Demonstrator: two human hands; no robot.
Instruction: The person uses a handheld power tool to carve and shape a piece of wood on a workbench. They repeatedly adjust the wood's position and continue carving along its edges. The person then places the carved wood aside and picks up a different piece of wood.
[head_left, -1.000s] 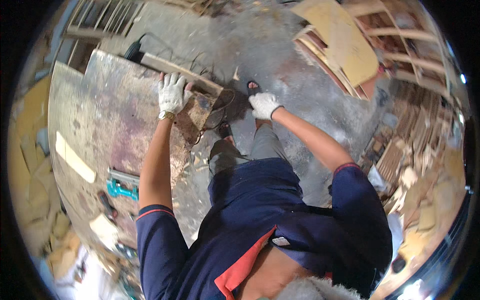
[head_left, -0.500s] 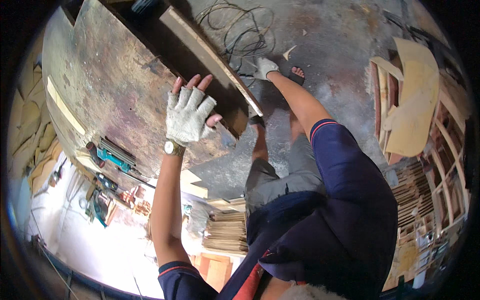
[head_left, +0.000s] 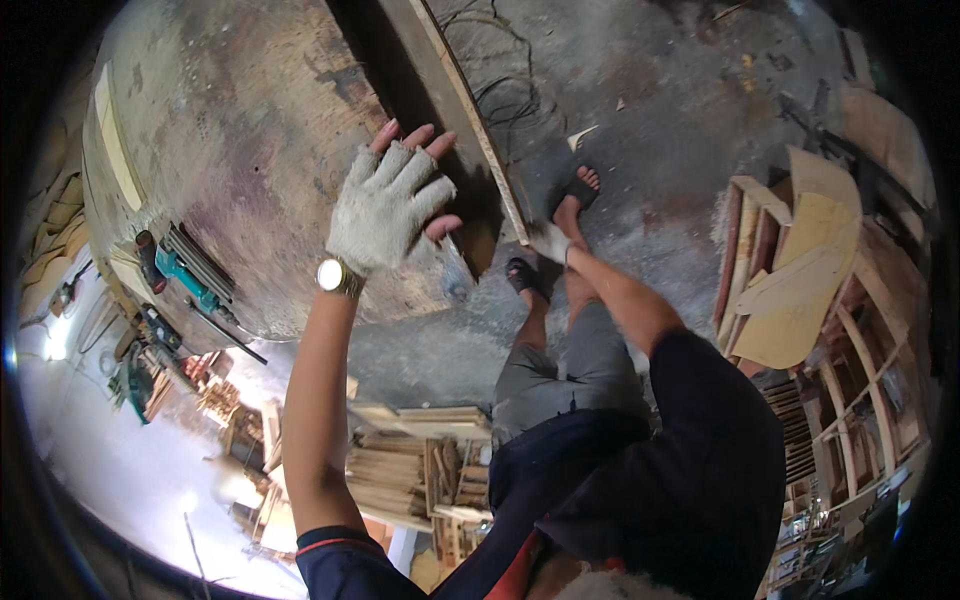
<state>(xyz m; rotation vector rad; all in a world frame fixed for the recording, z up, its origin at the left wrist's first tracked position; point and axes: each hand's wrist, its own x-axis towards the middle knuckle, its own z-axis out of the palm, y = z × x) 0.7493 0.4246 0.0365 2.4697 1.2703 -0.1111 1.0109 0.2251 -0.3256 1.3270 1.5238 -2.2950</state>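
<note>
My left hand [head_left: 392, 208], in a whitish fingerless glove with a wristwatch [head_left: 335, 275] below it, is open with its fingers spread. It is over the edge of a large stained wooden work table [head_left: 270, 180], beside a dark gap; whether it presses on the surface I cannot tell. A long board [head_left: 470, 100] stands on edge along the gap's right side. My right hand [head_left: 549, 243], also gloved, is at the board's near end, apparently touching it. Its fingers are mostly hidden and blurred.
A teal power tool [head_left: 190, 280] and a curved pale wood strip [head_left: 118, 140] lie on the table. Coiled cable [head_left: 515, 85] lies on the floor beyond the board. Wooden frames with a yellowish panel [head_left: 800, 300] stand at right. Stacked wood pieces [head_left: 390, 475] are behind my left arm.
My right hand has come back from beside the cable to the board's near end. My left hand stays spread at the table edge. The view has shifted somewhat.
</note>
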